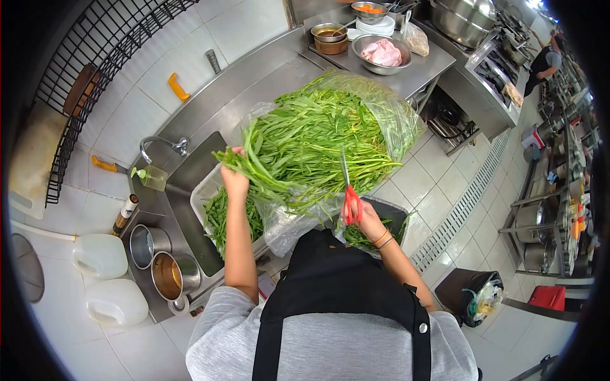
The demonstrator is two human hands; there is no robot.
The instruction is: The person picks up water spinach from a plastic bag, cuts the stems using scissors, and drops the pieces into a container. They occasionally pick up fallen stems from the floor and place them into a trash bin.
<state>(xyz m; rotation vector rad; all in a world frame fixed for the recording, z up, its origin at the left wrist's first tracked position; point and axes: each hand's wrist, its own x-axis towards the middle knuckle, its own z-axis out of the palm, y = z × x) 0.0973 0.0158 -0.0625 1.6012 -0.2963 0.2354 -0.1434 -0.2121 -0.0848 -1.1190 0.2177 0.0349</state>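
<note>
A big heap of long leafy greens [318, 127] lies in an open clear plastic bag [397, 117] on the steel counter. My left hand [235, 178] is closed round a bunch of these greens at the heap's left side. Red-handled scissors [348, 193] are in my right hand [365, 219], blades pointing up toward the heap's near right edge. Below my left hand, a white basket [198, 202] in the sink holds more greens. Under my right hand is a dark bin [397, 219] with some greens inside.
A tap [181, 146], soap bottle [152, 178] and metal pots [175, 276] stand at the left. Raw meat in a bowl [384, 70] sits at the back. At right are a black bin [464, 289], floor drain [460, 203] and a distant person [546, 63].
</note>
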